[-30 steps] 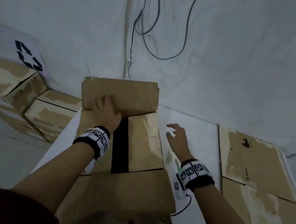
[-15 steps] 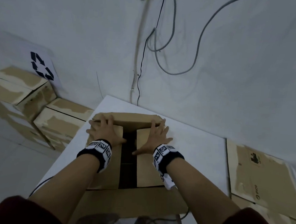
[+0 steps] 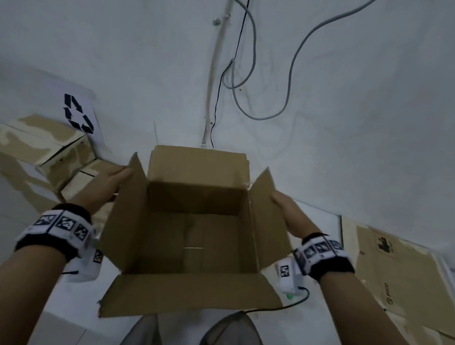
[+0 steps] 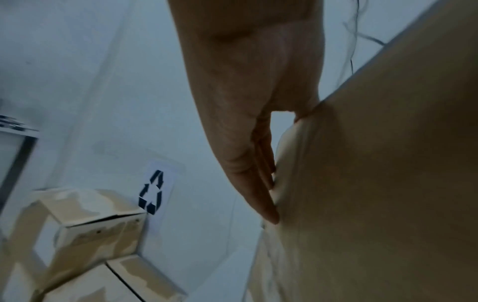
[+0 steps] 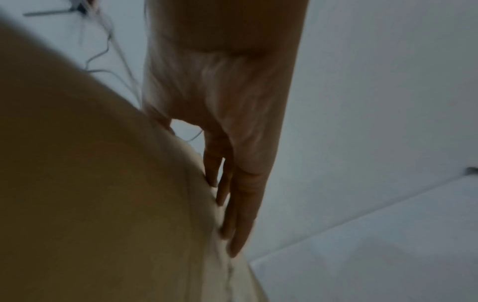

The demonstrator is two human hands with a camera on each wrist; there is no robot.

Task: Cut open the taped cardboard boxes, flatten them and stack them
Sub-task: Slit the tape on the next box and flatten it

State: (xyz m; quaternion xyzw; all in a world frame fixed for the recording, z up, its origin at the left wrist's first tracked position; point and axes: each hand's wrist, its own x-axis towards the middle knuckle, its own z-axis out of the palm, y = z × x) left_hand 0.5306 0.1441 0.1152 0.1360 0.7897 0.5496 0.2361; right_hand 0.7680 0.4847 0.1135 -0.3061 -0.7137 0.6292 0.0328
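White wall [image 3: 357, 127] fills most of the head view, loose cables [image 3: 290, 77] hanging down it. Below me runs the white table [image 3: 317, 217], with flattened cardboard [image 3: 391, 265] lying at its right end. To the left, taped boxes [image 3: 36, 147] are stacked under a recycling sign [image 3: 78, 115]. Between my hands sits the open box [image 3: 196, 223], all four flaps up, its inside bare. My left hand [image 3: 108, 183] lies flat against its left outer side, my right hand [image 3: 288, 210] flat against the right. The wrist views show what the head view hides: straight fingers [image 4: 261, 183] pressed on cardboard, the right fingers [image 5: 240, 204] likewise, though blurred; the thumbs seem hidden by the flaps.
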